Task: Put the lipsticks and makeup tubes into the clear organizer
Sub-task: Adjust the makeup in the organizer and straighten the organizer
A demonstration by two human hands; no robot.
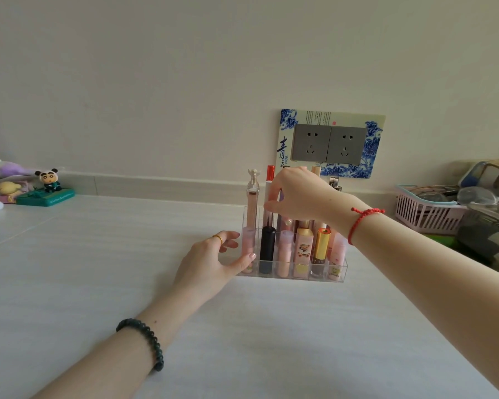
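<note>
Plain cream wall (185,82), evenly lit. Pale skirting strip (156,182) along its foot, meeting pale grey tabletop (98,269). Grey double socket (327,145) on wall, framed by blue-and-white patterned surround (373,145). Small figurines (48,180) far left; pink slatted basket (424,217) of clutter far right.

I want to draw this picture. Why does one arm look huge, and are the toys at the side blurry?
Head view: the wide lens sits close, so the right forearm swells toward the corner; the panda toy and pink basket at the edges look soft; light is even, with faint shadows on the table beneath the arms; the clear organizer shows no strong glare.
</note>
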